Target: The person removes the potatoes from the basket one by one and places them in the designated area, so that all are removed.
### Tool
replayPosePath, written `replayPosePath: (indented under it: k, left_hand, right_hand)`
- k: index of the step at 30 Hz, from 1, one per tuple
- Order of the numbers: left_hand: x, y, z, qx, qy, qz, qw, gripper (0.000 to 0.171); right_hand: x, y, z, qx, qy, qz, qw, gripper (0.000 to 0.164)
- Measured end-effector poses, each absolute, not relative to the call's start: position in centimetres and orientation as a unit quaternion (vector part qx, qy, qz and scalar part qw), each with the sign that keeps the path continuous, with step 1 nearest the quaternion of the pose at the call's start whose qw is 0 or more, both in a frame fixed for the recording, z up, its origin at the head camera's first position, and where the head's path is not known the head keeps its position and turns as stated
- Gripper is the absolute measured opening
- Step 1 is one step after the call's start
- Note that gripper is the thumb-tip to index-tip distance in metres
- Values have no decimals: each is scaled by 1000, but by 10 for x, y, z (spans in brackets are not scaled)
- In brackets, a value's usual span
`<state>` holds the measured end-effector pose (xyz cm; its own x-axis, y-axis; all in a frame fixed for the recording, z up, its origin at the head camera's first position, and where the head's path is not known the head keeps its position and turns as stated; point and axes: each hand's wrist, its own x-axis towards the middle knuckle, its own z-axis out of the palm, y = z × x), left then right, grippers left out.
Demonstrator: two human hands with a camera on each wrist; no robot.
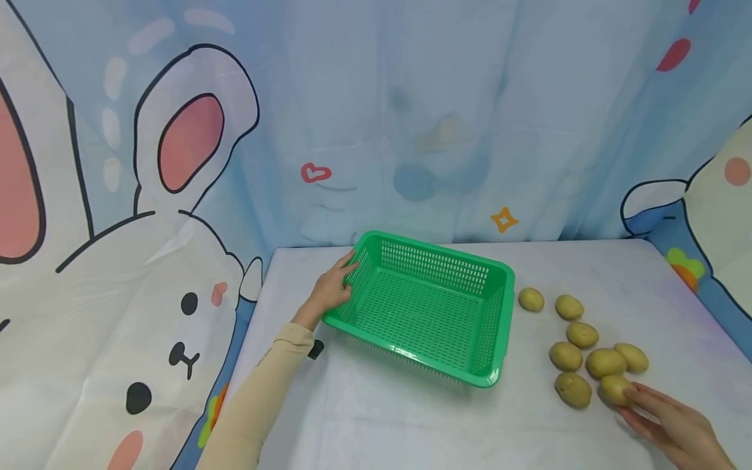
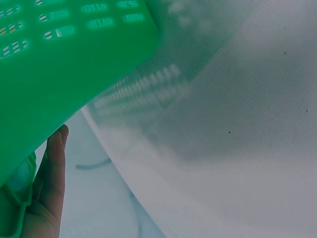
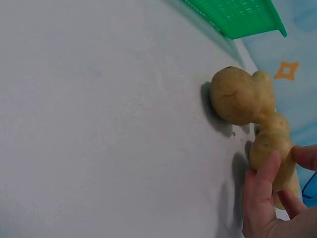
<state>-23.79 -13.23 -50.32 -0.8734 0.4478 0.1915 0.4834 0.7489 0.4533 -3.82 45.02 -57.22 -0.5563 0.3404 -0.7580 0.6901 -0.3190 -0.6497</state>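
Observation:
A green plastic basket with slotted walls stands at the middle of the table, turned slightly. My left hand grips its left rim. From the left wrist, the basket's side fills the upper left, with the fingers up against its edge. At the lower right, my right hand pinches a potato between thumb and fingers. The right wrist view has this potato in the fingertips, close beside other potatoes. A larger potato lies just beyond it.
Several more potatoes lie loosely grouped right of the basket, the farthest potato near its right wall. A white cloth covers the table. A small black object lies by the left forearm. Behind hangs a blue printed curtain.

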Motion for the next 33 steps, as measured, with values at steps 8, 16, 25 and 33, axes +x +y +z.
replayPosePath:
  k: [8,16,25,33]
  left_hand:
    - [-240,-132,-504,-242,-938,-244,32,63]
    - [-239,-124,-505,-240,-943,-229,26,60]
    - [-242,-115,-496,-265,-949,-161,63,59]
    - [-239,-108,-488,-307,-939,-103,117,58]
  right_hand:
    - [-45,451,-587,462,616,-626,123,69]
    - [-46,463,-594,451,692,-548,133,71]
    - [-40,469,-572,416,776,-451,145,79]
    - [-34,444,-534,317,879,-313,168,88]
